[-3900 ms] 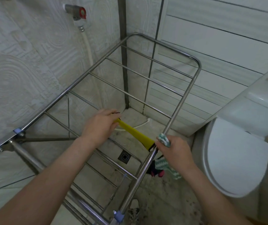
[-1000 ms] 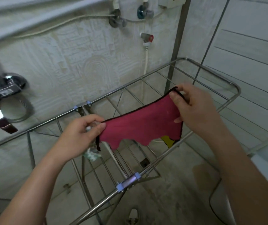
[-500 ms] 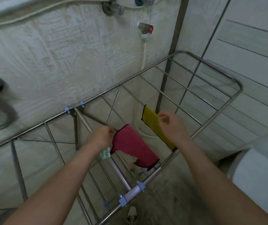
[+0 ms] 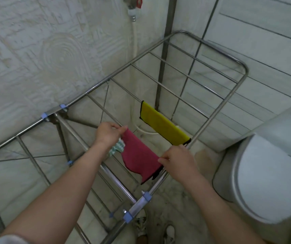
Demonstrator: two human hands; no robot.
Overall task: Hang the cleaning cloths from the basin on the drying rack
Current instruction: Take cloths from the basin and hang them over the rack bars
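A steel rack (image 4: 137, 206) fills the middle of the frame, standing in the corner between a patterned wall on the left and a tiled wall on the right. Two cloths hang on it.

The yellow cloth (image 4: 164, 125) is draped over a crossbar just right of centre, with black trim along its edge. It runs from mid-bar down to the right rail, and no hand touches it.

The pink cloth (image 4: 139, 159) lies along the next crossbar nearer the camera, at frame centre, just beside the yellow one but apart from it. Its lower edge sags below the bar in a wavy line, and black trim shows at its lower right corner.

The left hand (image 4: 107, 132) pinches the pink cloth's far corner between thumb and fingertips. The right hand (image 4: 178, 159), fingers curled, grips the near corner by the right rail, so the cloth is held taut between them. A green-and-white cloth (image 4: 117, 148) pokes out under the left palm. It seems tucked in that hand, though the hold itself is hidden.

At the right edge stands a white toilet (image 4: 268, 178) with its lid down. A pale hose (image 4: 135, 41) drops from a red-handled valve (image 4: 133, 4) at top centre and passes behind the rack. At the bottom, shoes (image 4: 142, 224) show on the stained floor beneath the rack.
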